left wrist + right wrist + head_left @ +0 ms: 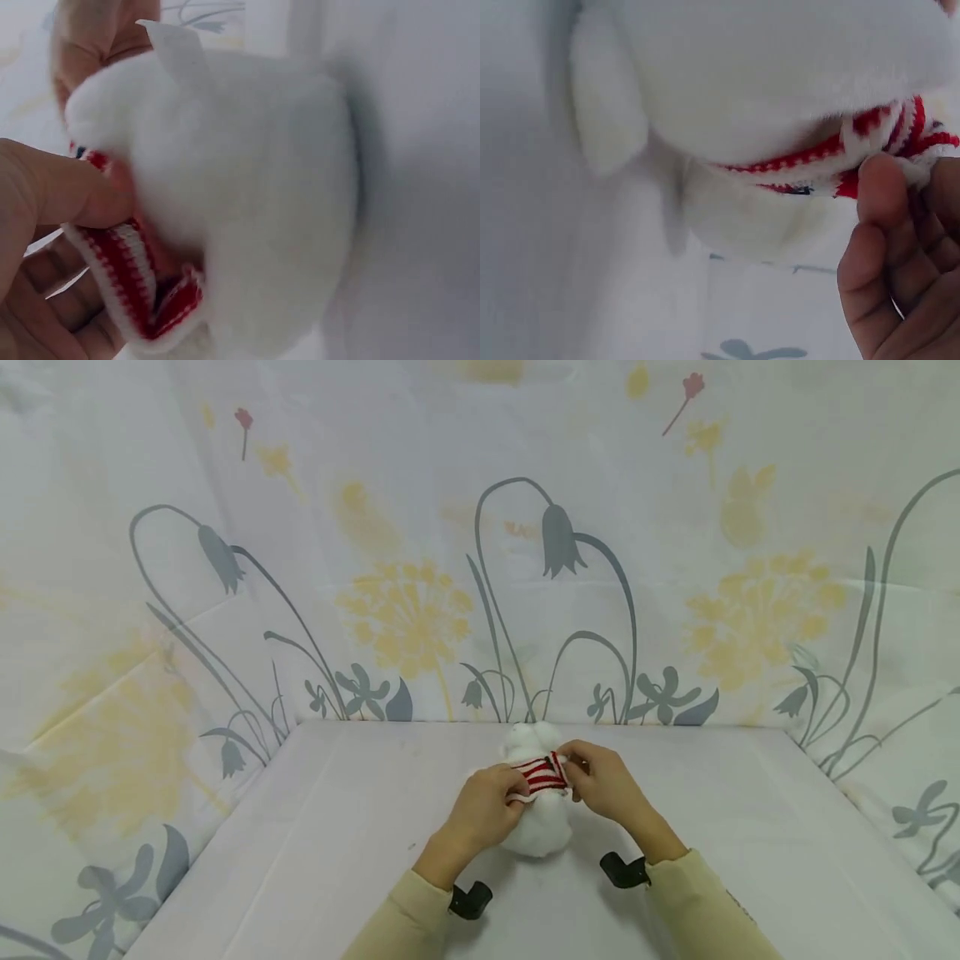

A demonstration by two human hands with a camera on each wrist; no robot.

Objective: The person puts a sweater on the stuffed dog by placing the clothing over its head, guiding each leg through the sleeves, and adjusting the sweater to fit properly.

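A white plush toy (pixel 536 831) lies on the white table, wearing a red-and-white striped knit garment (pixel 542 774) around its middle. My left hand (pixel 486 806) pinches the garment's left edge; in the left wrist view the thumb presses the knit (pixel 124 285) and the edge stands away from the fur, leaving a gap. On the opposite side my right hand (pixel 603 781) pinches a corner of the garment between thumb and fingers, seen close up in the right wrist view beside the striped knit (pixel 810 161). A small white tag (pixel 176 49) sticks out from the plush.
The white table (pixel 337 827) runs back to a floral fabric backdrop (pixel 420 510), which also rises at both sides. Black wrist-worn devices (pixel 471 902) hang below both wrists, just in front of the toy.
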